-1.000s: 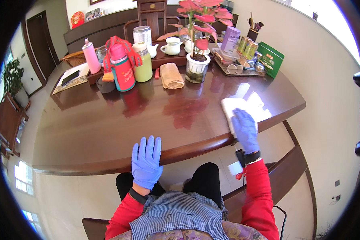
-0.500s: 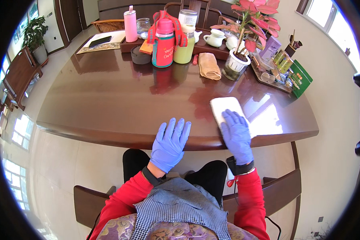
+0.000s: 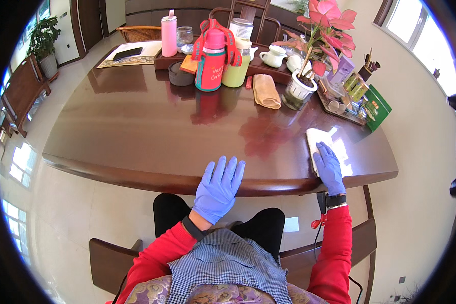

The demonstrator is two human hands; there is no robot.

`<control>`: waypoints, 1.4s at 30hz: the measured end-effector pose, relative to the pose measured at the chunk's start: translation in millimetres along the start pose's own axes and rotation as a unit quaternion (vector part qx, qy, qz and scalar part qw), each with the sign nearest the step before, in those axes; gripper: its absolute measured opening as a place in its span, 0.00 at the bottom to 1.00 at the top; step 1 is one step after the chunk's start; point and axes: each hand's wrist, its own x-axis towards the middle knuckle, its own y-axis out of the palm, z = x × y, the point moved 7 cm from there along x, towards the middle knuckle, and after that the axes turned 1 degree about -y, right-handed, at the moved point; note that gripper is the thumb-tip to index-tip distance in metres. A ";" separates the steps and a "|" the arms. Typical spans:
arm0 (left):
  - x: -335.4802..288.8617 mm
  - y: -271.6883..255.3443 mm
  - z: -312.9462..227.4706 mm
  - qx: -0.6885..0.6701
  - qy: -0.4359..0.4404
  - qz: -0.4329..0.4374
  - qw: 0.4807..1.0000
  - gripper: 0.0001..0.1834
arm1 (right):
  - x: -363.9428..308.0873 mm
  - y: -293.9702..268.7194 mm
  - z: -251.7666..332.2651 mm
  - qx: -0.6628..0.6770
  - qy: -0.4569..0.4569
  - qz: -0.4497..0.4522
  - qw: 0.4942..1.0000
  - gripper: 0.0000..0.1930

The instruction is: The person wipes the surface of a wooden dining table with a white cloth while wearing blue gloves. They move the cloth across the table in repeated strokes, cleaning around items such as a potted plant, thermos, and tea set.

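Cloth (image 3: 316,136) lies on the tabletop (image 3: 137,126) right of the middle, reaching in from the near edge, and it sits under your right hand (image 3: 329,164). From left to right, your left hand (image 3: 218,190) comes first: palm down at the near edge, around its middle, fingers stretched out and a little parted, with nothing seen in it. You cannot tell from this view whether it presses on the tabletop or hangs just above. Well beyond it, on the far side, the towel (image 3: 266,92) lies just left of the plant (image 3: 299,90). Next comes the cloth, well apart to the right of your left hand, so your right hand is by far the nearer one. Its long axis runs from the near edge toward the far side, the far end leaning slightly left. Your right hand rests flat over it, fingers extended; whether they pinch any of it you cannot tell. The cloth's far end shows past your fingertips, pointing toward the tray (image 3: 348,117), which stands farther back, near the right edge.
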 end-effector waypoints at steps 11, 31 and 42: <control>0.9 -5.2 0.1 -0.023 -0.001 -0.008 1.000 0.35 | 58.2 35.0 98.1 0.047 -0.138 0.078 0.986 0.26; 1.1 -4.8 2.4 -0.042 -0.001 0.048 0.998 0.50 | -30.2 -13.8 -40.7 -0.012 0.034 -0.010 0.999 0.26; 2.4 -4.1 3.7 -0.046 -0.005 0.048 0.998 0.54 | -92.2 7.1 53.0 0.007 0.014 -0.203 0.979 0.25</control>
